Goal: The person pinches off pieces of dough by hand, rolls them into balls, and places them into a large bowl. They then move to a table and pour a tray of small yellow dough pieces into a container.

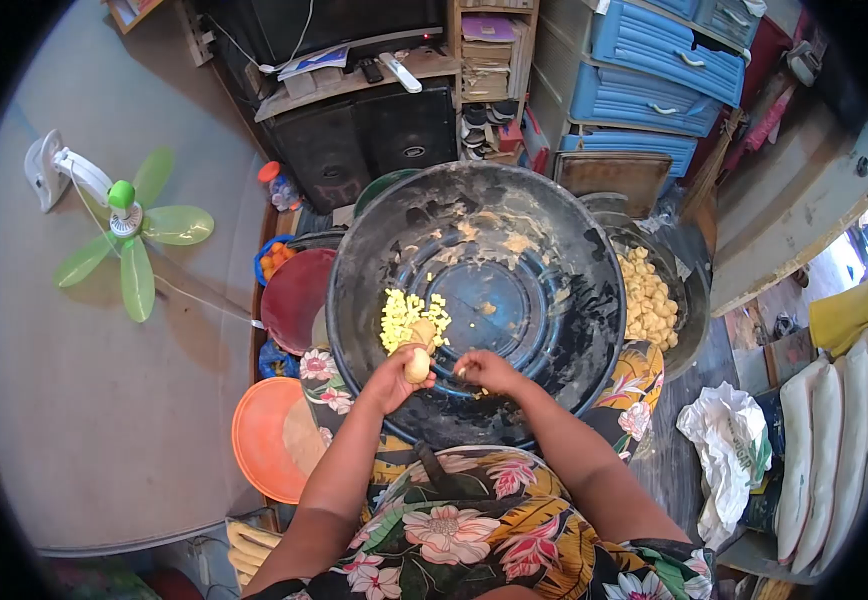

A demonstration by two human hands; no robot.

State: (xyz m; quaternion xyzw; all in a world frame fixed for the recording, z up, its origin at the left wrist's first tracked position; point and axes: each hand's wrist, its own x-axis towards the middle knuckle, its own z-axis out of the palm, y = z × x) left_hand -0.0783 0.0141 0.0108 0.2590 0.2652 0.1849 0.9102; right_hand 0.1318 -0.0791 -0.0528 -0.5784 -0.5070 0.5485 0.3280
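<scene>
Floral-print clothing (459,530) nearest the camera, at the bottom of the view, with both forearms extended forward from it. Large dark basin (484,183) directly ahead, between patterned coverings at the knees. Left hand (391,384) over the near left part of the basin, closed around a smooth, pale round piece (417,366). Right hand (489,373) just beside it, apart, with fingers curled inward; not possible to tell whether gripping anything small. Just beyond the left hand, inside the basin: a heap of small yellow cubes (401,318), with a tan rounded piece (423,329) at its near side. Pale residue on the far inner wall. To the right of the basin: a dark tub (698,325) containing many pale, rounded pieces (648,300). To the left: a red basin (296,305), with an orange basin (257,440) nearer the camera. Farther left: a fan (126,222) with green blades. Far right: a crumpled white bag (722,450) beside long, pale, padded shapes (826,450). At the upper right: blue drawers (654,95), stacked.
</scene>
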